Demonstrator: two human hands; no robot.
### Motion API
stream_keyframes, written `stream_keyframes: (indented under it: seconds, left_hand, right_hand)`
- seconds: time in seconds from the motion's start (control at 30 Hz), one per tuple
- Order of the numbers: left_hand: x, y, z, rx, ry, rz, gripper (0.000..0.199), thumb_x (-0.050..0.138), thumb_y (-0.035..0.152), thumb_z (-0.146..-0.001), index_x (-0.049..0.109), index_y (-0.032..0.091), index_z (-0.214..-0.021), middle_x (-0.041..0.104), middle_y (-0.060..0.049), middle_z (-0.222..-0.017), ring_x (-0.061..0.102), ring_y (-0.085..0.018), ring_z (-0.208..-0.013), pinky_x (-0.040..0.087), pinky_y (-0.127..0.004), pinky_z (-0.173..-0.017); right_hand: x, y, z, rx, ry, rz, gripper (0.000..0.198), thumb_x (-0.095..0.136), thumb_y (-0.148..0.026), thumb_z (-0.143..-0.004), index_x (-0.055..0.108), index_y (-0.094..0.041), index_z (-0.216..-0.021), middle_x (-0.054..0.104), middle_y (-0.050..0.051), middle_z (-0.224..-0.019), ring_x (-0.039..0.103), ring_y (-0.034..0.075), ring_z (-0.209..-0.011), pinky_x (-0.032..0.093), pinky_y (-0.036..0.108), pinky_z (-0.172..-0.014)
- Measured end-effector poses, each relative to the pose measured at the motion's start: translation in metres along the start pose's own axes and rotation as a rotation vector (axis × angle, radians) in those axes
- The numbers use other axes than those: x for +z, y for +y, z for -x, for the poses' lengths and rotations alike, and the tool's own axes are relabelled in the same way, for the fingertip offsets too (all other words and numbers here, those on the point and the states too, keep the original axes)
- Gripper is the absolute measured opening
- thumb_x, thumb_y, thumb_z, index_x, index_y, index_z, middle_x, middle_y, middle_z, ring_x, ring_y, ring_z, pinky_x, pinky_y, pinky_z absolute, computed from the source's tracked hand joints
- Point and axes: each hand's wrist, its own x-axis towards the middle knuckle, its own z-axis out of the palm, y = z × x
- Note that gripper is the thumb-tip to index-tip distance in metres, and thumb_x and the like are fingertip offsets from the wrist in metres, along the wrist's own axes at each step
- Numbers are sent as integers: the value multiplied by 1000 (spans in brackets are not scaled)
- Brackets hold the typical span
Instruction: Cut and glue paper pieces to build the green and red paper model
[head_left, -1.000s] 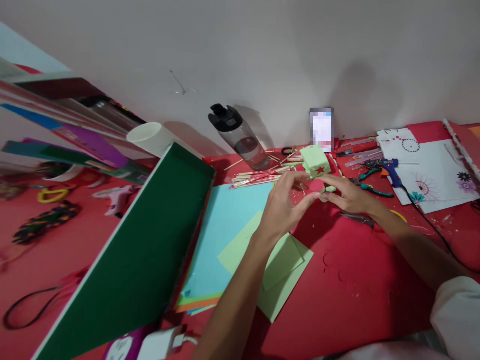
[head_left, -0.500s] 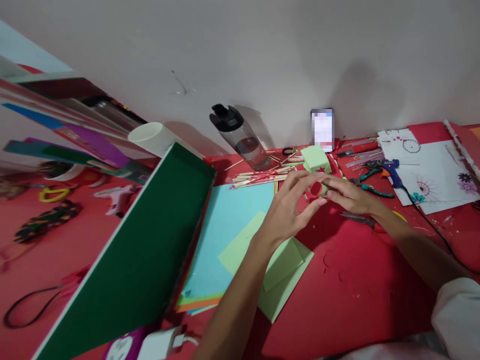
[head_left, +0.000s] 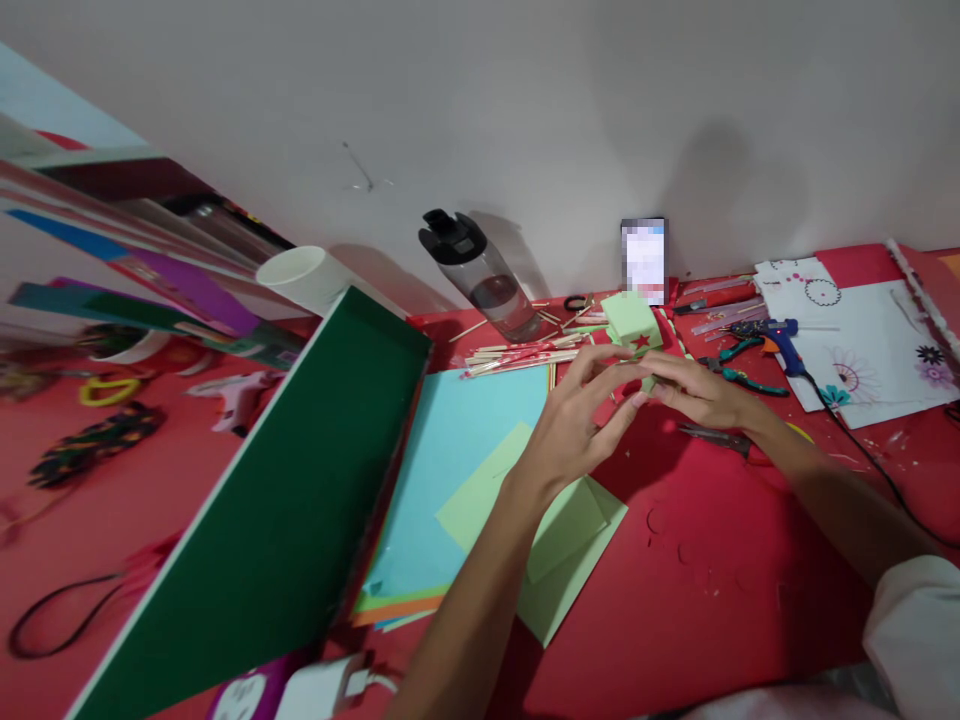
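Note:
My left hand [head_left: 574, 415] and my right hand [head_left: 694, 390] meet above the red table, fingertips closed on a small light green paper piece [head_left: 649, 383]. Fingers hide most of it, so its full shape is not clear. Just behind them stands a light green paper box [head_left: 630, 320] with a red star on its front. Under my left forearm lie light green paper sheets [head_left: 574, 540], partly over a stack of coloured paper [head_left: 465, 410] with light blue on top. Scissors [head_left: 716, 437] lie below my right hand.
A tall green board [head_left: 300, 490] stands at the left. Behind are a water bottle [head_left: 487, 275], thin wooden sticks [head_left: 525, 355] and a phone [head_left: 645, 262] against the wall. Pliers [head_left: 742, 377] and a corded blue glue gun [head_left: 784, 345] lie at the right.
The green piece has turned between my fingers: its round opening, visible before, no longer shows. Both hands stay in nearly the same place.

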Motion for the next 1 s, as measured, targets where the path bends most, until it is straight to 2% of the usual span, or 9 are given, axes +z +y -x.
stream_keyframes:
  seconds: [0.1,0.27,0.43,0.6,0.67,0.73,0.8,0.9,1.0]
  left_hand:
    - [0,1,0,-12,-6,-2,25,64,24,-104,69,26,-129,64,-10,-129,66,-23,-119,61,-42,-98]
    - [-1,2,-1,-54,-8,6,33,64,29,-105,63,27,-138,65,-10,-131,67,-24,-119,62,-43,-98]
    - [-1,3,-1,-89,-2,12,37,65,32,-104,59,27,-140,66,-10,-133,70,-22,-107,63,-42,-94]
    - [-1,0,0,-118,37,86,38,70,38,-101,62,27,-137,68,-10,-128,69,-17,-90,62,-37,-86]
    - [-2,-3,0,-158,140,133,32,71,40,-101,67,26,-129,71,-7,-117,67,-14,-82,61,-33,-80]
    - [-5,-7,0,-211,276,147,20,71,39,-100,72,23,-111,73,-4,-101,66,-13,-76,58,-29,-72]
    - [-9,-10,-1,-271,354,133,21,73,41,-99,73,21,-92,73,-2,-85,64,-13,-70,55,-27,-66]
    - [-13,-13,-1,-335,333,120,30,77,44,-95,71,20,-77,70,1,-70,61,-13,-61,51,-27,-59]
    - [-14,-14,0,-307,290,97,37,79,46,-94,66,21,-70,66,2,-64,57,-12,-57,49,-27,-57]
  right_hand:
    - [0,1,2,17,-1,5,42,41,-47,-114,62,-21,-139,68,13,-125,62,28,-120,50,52,-107]
    - [0,3,4,52,20,21,40,45,-46,-113,63,-22,-140,67,15,-137,56,30,-138,43,56,-118]
    - [0,0,2,32,13,28,40,43,-48,-113,67,-21,-130,70,12,-125,63,28,-125,51,49,-110]
    - [-2,1,2,43,10,12,42,44,-49,-113,68,-19,-129,70,14,-126,63,30,-123,50,51,-110]
    - [-2,2,3,54,21,-23,46,45,-52,-112,68,-19,-133,70,15,-129,63,30,-124,49,52,-110]
    - [-3,1,5,61,35,-99,49,46,-53,-112,65,-19,-141,68,15,-137,63,30,-127,48,52,-112]
    - [-5,1,6,73,38,-165,51,48,-53,-112,62,-21,-148,66,15,-142,62,29,-130,47,51,-113]
    - [-8,0,7,99,39,-194,50,53,-53,-110,64,-23,-148,68,14,-140,63,28,-130,49,48,-111]
    - [-9,1,7,109,50,-215,52,56,-56,-107,65,-23,-147,70,13,-136,65,27,-126,50,46,-109]
